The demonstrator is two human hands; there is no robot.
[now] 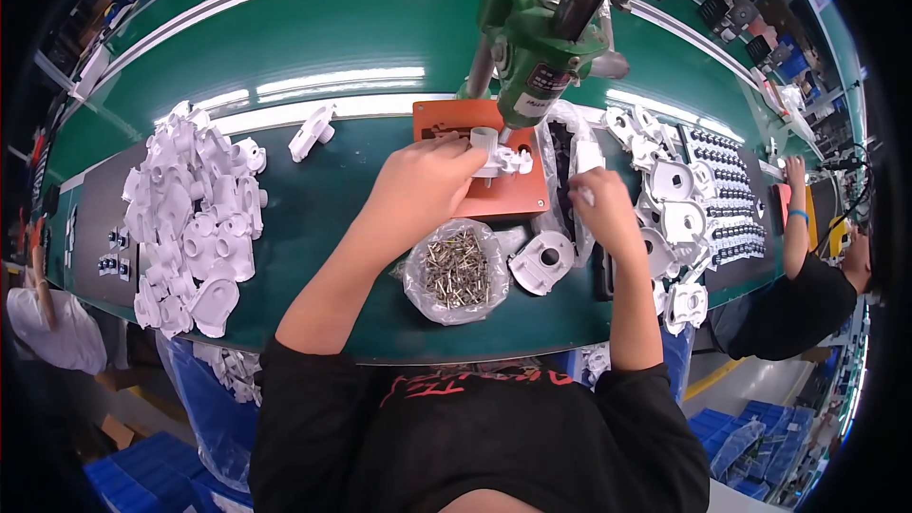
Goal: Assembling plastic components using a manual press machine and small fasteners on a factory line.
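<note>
A worker's left hand (427,176) is grasping a white plastic part (492,163) over an orange fixture plate (525,201), beneath the head of a green press (532,66). The right hand (605,212) is reaching beside a clear bag of dark pieces (560,171), its fingers bunching together; whether they are pinching anything is not showing clearly. The work on this part is apparently standing partway: the part is sitting at the press, yet whether the press tip is touching it, or a fastener is already seated, cannot be told. Much is seemingly remaining overall, since white parts are lying in a tall left heap (195,218) and a looser right group (679,199), although which of these are finished is not being revealed. A bag of metal pins (456,271) is standing well filled near the table edge. The part itself is presenting a matte white surface, a ribbed, upright cylindrical collar on one side and a small, irregular, knobbed arm projecting rightward, while the left fingers are hiding its remainder.
</note>
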